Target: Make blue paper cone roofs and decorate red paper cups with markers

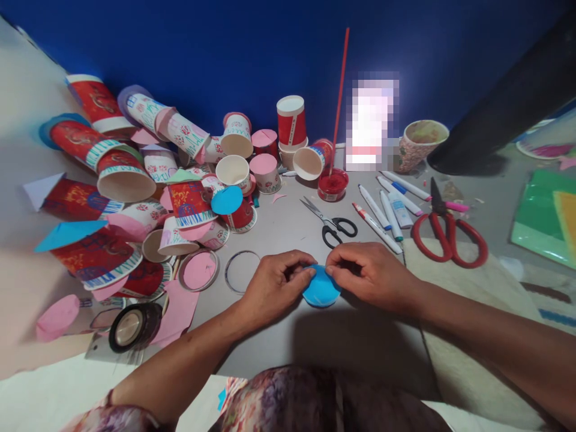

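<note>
Patterned cloth [288, 399] lowest in view, closest to the lens, with both forearms reaching forward over it onto grey table [279, 234]

Left hand [274, 285] and right hand [371, 276] meeting at centre, fingertips pinched shut on blue paper disc [320, 289]; left gripping its left upper edge, right its right upper edge, thumbs and forefingers nearly touching across the top

Disc lying low against the table, directly between the two hands, rounded lower half showing free below the fingers, upper part hidden under them; whether folded or flat, cannot tell. No long axis to speak of, being round; both hands equally near, one on each side

Just beyond the hands: small black scissors [333, 225], blades pointing left and away. Further right, big red scissors [447, 237] beside a row of markers [387, 210]. Left of the hands, clear ring [242, 271], pink-lined lid [198, 270], roll of tape [134, 326]. Heap of decorated paper cups [135, 174] piled at left against blue wall [252, 48], some capped with pink or blue paper. Red paint pot [332, 183] with a red stick [339, 102] standing in it, behind the small scissors
</note>
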A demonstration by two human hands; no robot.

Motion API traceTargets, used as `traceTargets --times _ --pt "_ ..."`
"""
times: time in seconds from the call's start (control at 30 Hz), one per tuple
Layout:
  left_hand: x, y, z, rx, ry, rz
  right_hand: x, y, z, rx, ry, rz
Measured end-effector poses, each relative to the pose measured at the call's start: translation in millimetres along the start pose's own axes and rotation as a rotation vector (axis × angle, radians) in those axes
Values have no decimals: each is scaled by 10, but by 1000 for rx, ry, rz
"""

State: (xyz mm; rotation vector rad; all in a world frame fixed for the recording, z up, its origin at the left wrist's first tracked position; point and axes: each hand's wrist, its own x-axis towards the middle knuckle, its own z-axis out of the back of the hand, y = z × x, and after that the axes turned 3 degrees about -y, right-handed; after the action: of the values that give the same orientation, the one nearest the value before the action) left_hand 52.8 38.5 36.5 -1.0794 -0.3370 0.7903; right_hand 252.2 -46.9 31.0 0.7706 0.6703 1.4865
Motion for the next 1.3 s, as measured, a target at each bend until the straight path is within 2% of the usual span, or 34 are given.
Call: traceTargets --times 0.1,0.3,0.43,0.57,0.73,0.9,1.07,1.23,1.3 --pt "-3 -12 6 -16 11 16 7 22 8 62 32 -69" --pt "27 -11 23 -201 -7 179 29 44 76 205 87 -206" --pt "51 2 33 -260 -11 238 41 33 93 268 126 -259" --pt "56 3 30 -260 -6 244 40 32 75 303 158 -297" --pt "51 -1 21 -234 -23 151 45 17 51 253 87 -308" --pt "25 1 9 -72 -88 66 60 3 39 66 98 -316" --pt "20 67 21 298 -137 -93 75 24 53 -141 97 -295" --pt "42 162 39 661 -236 -167 102 -34 155 -389 20 -278" --pt "42 185 31 742 -211 -256 113 -79 225 -494 -8 -260"
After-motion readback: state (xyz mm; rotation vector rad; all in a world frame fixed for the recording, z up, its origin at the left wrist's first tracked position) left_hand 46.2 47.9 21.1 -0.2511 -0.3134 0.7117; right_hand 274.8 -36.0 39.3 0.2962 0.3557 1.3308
